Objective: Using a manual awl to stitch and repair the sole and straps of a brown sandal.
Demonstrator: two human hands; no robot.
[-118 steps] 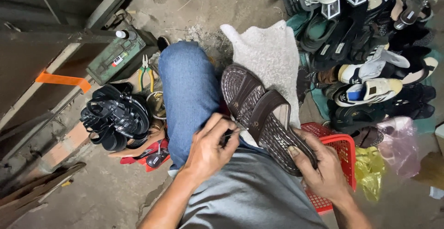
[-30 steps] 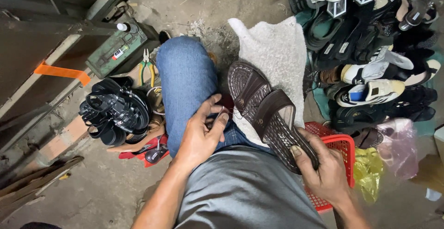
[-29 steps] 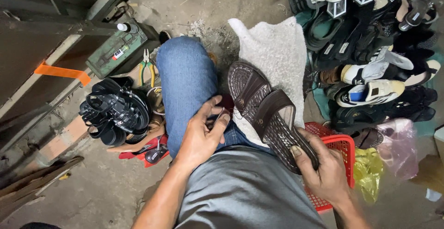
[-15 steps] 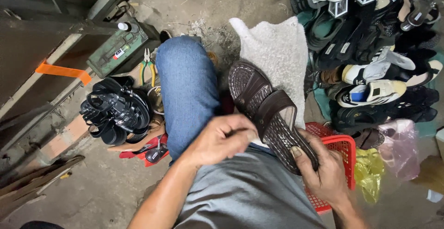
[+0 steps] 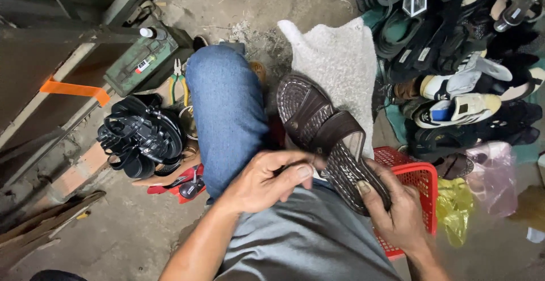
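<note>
A brown woven sandal (image 5: 318,125) rests sole-side down across my lap, toe pointing away over a white towel (image 5: 335,59). My right hand (image 5: 397,213) grips its heel end, thumb on the footbed. My left hand (image 5: 267,179) is pinched shut beside the sandal's left edge, near the strap. A thin dark tool (image 5: 289,168) seems to show between thumb and fingers, but I cannot make out what kind. My blue-jeaned knee (image 5: 227,105) is just left of the sandal.
A red plastic basket (image 5: 417,173) sits under my right hand. Many shoes and sandals (image 5: 454,42) are piled at the upper right. Black sandals (image 5: 142,136), pliers (image 5: 180,85), a green metal box (image 5: 139,59) and wooden planks lie on the left.
My left hand has come out of the gap between knee and sandal and now sits closed at the sandal's left edge. The right hand and the sandal have barely moved.
</note>
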